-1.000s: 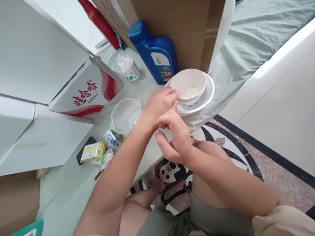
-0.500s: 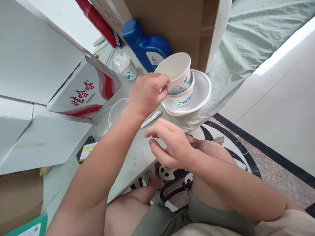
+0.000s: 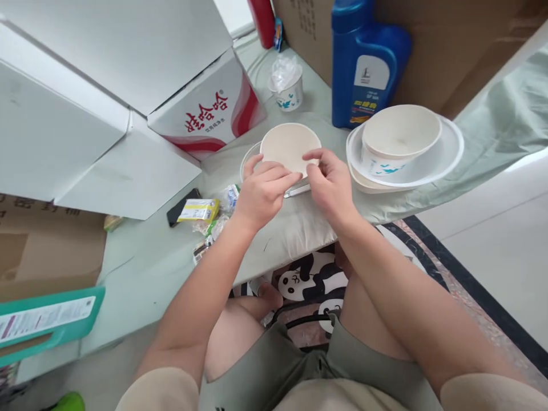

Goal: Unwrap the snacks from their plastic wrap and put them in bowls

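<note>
A white paper bowl [image 3: 286, 142] is in front of me, its open top tilted toward the camera. My left hand [image 3: 263, 191] is closed around its near left side, with fingers across the front. My right hand [image 3: 329, 180] grips the right rim, fingertips bent over the edge. Both hands hide most of the bowl's outer wall. Behind and beneath it, the edge of a clear round lid [image 3: 245, 161] shows. A white utensil [image 3: 297, 191] lies just below the bowl, partly covered by my hands.
To the right, another paper bowl [image 3: 387, 162] sits on stacked white plates [image 3: 451, 145]. Behind stand a blue jug [image 3: 349, 74], a paper cup [image 3: 289, 97] stuffed with plastic, and a white-and-red carton [image 3: 209, 123]. Small packets [image 3: 199, 209] and a dark phone-like object [image 3: 180, 209] lie left.
My left hand has lifted the top bowl off the stack and brought it left, over the clear lid. My right hand, free before, has come up to its rim. The view has turned left.
</note>
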Tool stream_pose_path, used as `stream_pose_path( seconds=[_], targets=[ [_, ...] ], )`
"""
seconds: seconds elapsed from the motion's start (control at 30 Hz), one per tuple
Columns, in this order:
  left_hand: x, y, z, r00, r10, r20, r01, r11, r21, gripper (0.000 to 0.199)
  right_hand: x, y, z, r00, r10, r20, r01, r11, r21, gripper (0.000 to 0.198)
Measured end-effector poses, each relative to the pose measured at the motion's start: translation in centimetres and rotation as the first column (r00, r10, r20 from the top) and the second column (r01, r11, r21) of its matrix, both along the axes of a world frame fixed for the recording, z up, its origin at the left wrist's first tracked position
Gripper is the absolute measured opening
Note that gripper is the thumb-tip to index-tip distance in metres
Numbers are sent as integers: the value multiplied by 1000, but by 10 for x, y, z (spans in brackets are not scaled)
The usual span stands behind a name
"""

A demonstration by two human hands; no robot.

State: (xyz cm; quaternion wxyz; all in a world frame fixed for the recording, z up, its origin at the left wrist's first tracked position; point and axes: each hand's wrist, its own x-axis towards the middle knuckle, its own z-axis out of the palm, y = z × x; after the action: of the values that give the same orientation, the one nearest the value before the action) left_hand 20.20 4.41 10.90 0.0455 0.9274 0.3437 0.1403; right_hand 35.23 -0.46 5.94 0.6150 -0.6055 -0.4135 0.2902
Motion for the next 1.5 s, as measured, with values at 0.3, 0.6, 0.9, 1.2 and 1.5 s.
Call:
stream_pose_path(
  seconds=[0.3, 0.6, 0.9, 1.2, 1.5],
  targets=[
    [-29, -1, -30, 959, 256, -120, -270, 955, -125, 25, 8, 23, -1, 894, -280, 351, 325, 943, -76, 36],
    [-58, 34, -38, 861, 468, -198, -485, 873, -44, 30, -2, 47, -19, 950, -115, 289, 195, 944, -265, 30],
    [-107, -20, -48, 828, 467, 310, -457, 883, -109, 17, -13, 27, -11, 808, 146, 571, 79, 933, -350, 30],
    [-160, -40, -78, 800, 600, -4, -582, 774, -249, 61, 13, -16, -45, 377, 465, 801, 110, 836, -537, 35],
    [-139, -33, -68, 814, 532, 231, -495, 845, -203, 12, -32, -10, -40, 284, 561, 778, 105, 788, -607, 26]
  ],
)
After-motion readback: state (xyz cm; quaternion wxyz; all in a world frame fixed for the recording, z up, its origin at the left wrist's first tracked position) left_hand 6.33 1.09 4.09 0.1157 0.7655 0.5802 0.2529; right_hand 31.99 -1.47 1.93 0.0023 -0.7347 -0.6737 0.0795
